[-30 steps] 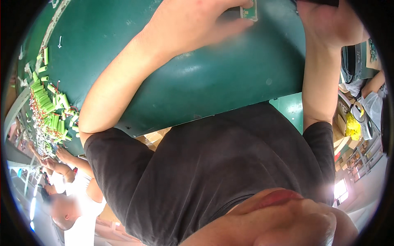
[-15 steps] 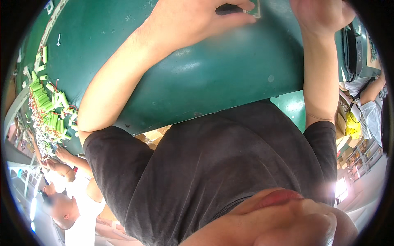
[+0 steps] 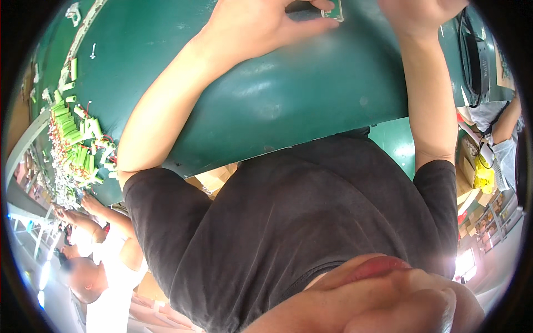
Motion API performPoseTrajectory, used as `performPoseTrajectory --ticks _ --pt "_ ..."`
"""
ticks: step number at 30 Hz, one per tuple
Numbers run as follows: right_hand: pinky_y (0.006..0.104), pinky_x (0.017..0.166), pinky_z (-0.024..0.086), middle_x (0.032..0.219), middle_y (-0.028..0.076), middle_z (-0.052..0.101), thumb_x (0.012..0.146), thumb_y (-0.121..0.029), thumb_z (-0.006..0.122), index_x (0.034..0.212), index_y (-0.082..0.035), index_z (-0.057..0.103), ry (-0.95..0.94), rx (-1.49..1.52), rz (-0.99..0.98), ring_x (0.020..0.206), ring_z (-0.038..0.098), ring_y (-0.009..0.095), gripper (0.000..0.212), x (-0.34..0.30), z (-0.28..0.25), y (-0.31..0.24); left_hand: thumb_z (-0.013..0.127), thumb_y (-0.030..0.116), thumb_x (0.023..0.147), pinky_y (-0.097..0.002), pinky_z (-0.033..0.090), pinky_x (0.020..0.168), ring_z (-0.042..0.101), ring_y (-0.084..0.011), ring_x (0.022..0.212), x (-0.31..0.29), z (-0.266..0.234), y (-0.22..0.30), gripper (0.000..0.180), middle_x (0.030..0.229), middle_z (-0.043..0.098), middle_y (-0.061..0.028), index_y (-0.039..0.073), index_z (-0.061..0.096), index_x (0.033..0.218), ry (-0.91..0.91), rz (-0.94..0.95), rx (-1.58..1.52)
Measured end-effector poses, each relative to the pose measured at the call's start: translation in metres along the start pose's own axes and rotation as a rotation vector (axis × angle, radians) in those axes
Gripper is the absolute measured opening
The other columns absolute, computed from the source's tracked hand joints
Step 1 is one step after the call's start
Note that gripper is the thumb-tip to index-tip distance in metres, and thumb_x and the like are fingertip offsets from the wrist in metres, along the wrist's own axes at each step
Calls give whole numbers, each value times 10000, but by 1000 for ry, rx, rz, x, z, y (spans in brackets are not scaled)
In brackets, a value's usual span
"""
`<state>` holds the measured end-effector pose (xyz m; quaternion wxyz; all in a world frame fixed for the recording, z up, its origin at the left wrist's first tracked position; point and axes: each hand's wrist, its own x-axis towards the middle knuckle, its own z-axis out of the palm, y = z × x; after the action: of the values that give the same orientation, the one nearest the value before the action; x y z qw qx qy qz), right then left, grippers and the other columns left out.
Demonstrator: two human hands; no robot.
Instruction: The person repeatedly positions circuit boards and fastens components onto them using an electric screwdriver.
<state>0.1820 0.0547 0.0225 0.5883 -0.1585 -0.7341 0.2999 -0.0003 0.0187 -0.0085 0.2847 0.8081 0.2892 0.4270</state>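
At the top of the view my left hand (image 3: pixel 258 25) is closed, its thumb and fingertips pinching the edge of a small green circuit board (image 3: pixel 335 10) with a pale, see-through rim. The upper part of this board is cut off by the picture's edge. Right of it, my right hand (image 3: pixel 419 16) is held above the green tabletop (image 3: pixel 300 94), apart from the board. Blur and the top edge hide most of its fingers, so what it holds, if anything, does not show.
Many light-green cylindrical cells (image 3: pixel 69 133) with red wires lie heaped at the table's left. A small screw-like piece (image 3: pixel 93 51) lies above them. A black device with a cable (image 3: pixel 474 61) stands at the right. Co-workers sit on both sides, one in a white top (image 3: pixel 111 288).
Both my hands have moved slightly left, the circuit board along with my left hand. The background has shifted a little to the right on the left side.
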Motion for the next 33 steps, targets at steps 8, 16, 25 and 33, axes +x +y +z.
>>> performPoseTrajectory --ticks 8,16,25,33 --pt "240 510 434 743 68 611 918 78 600 1390 46 373 220 240 221 517 533 116 525 -5 8 -5 822 180 729 -430 491 1011 636 -396 1127 47 -84 -10 207 1182 691 -220 42 726 849 38 -79 654" --pt "255 661 467 854 25 603 876 73 714 1200 -14 479 181 142 189 720 577 99 410 -7 10 6 709 232 857 -467 430 1116 569 -426 1277 50 -148 -169 328 1399 606 -245 97 757 1152 221 -279 858" --pt "267 791 488 1045 54 578 872 66 702 1363 -18 397 174 173 269 886 585 108 584 -6 10 4 678 120 820 -460 430 1082 539 -378 1219 51 -141 -154 246 1264 635 -171 107 756 1053 357 -136 882" --pt "264 791 485 1048 53 573 864 78 690 1378 -19 391 181 200 238 889 582 105 602 -7 12 6 676 60 812 -434 489 985 599 -348 1125 53 -137 -140 191 1168 670 -137 66 735 994 306 -59 901"
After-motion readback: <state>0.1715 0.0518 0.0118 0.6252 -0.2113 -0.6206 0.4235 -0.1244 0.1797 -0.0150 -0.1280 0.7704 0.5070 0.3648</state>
